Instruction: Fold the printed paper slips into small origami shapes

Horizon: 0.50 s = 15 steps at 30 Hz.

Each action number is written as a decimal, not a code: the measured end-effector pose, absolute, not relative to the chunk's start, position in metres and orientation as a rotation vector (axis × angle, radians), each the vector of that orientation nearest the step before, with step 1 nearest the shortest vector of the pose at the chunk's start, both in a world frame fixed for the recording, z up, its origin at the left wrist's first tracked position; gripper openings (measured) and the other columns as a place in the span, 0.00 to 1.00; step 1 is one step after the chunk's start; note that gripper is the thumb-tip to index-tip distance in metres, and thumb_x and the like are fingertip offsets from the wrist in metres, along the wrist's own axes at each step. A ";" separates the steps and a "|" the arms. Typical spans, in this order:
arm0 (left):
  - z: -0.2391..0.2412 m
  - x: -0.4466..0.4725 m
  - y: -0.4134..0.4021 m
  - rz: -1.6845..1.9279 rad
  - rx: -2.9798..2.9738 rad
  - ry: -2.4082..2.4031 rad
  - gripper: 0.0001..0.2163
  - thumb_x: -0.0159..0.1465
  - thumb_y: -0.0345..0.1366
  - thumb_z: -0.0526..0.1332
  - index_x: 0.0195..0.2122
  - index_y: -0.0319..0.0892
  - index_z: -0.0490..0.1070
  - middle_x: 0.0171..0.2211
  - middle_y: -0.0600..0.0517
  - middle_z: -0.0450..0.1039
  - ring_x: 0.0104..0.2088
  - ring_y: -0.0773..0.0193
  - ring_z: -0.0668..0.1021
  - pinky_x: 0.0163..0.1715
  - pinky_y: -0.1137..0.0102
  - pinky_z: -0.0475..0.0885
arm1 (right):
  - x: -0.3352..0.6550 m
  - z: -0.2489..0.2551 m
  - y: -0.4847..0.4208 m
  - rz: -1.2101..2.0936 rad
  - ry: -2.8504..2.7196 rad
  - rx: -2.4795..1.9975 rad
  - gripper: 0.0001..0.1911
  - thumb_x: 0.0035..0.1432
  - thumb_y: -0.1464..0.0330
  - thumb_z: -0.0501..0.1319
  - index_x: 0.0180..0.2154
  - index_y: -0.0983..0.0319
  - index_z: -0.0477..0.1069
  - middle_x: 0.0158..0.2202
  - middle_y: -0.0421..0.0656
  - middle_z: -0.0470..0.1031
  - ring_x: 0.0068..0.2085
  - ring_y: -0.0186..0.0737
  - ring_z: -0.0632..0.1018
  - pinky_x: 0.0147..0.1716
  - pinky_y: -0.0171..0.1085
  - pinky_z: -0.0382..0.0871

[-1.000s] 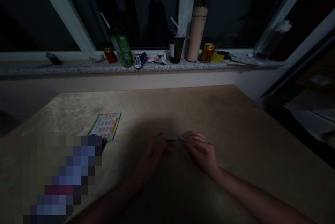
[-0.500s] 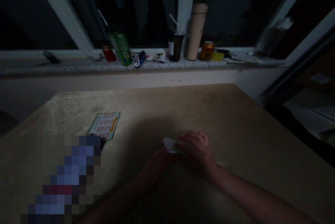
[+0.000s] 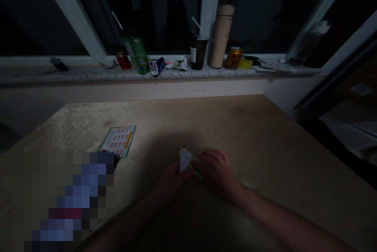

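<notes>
Between my hands, just over the table's middle, is a small folded piece of printed paper point(image 3: 185, 159), white with green parts and a pointed top. My left hand point(image 3: 173, 177) grips its left lower edge, the thumb lying across the front. My right hand point(image 3: 216, 169) closes on its right side, with the fingers bent over it and covering that part. Dim light hides the undersides of both hands. A printed card point(image 3: 119, 140) with rows of red blocks and a green border lies on the table to the left.
A pixelated area point(image 3: 73, 201) covers the table's front left. Along the granite windowsill point(image 3: 176, 74) stand a green bottle point(image 3: 138, 53), a dark cup point(image 3: 198, 53) with a straw, a tall beige flask point(image 3: 221, 36), a gold can point(image 3: 234, 57) and crumpled wrappers point(image 3: 178, 64).
The folded paper has tilted up and shifted slightly left, showing more of its printed face. My left thumb has come over its front, and my right hand has moved a little left.
</notes>
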<state>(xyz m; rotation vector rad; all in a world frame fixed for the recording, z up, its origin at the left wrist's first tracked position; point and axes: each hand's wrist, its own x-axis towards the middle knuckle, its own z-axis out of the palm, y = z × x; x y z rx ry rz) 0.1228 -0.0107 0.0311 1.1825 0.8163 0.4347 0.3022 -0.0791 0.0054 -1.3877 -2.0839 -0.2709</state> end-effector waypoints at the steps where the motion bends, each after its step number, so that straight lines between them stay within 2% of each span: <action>1: 0.033 0.123 -0.010 0.429 1.204 0.824 0.15 0.55 0.43 0.64 0.39 0.38 0.72 0.35 0.50 0.76 0.36 0.57 0.75 0.37 0.69 0.68 | 0.302 0.007 -0.079 -0.286 -2.101 -1.398 0.20 0.58 0.69 0.58 0.52 0.57 0.66 0.50 0.45 0.72 0.51 0.46 0.68 0.51 0.48 0.55; 10: 0.028 0.122 -0.006 0.350 1.327 0.906 0.16 0.54 0.46 0.63 0.33 0.37 0.72 0.29 0.52 0.73 0.30 0.61 0.73 0.29 0.72 0.66 | 0.310 0.017 -0.079 -0.498 -2.260 -1.342 0.16 0.61 0.64 0.56 0.51 0.57 0.67 0.51 0.44 0.71 0.52 0.44 0.66 0.54 0.49 0.51; 15: 0.028 0.122 -0.005 0.364 1.364 0.888 0.13 0.54 0.44 0.63 0.31 0.37 0.72 0.28 0.53 0.73 0.29 0.62 0.73 0.29 0.73 0.65 | 0.315 0.014 -0.078 -0.515 -2.289 -1.264 0.15 0.62 0.64 0.55 0.51 0.56 0.67 0.51 0.42 0.72 0.51 0.42 0.68 0.54 0.48 0.52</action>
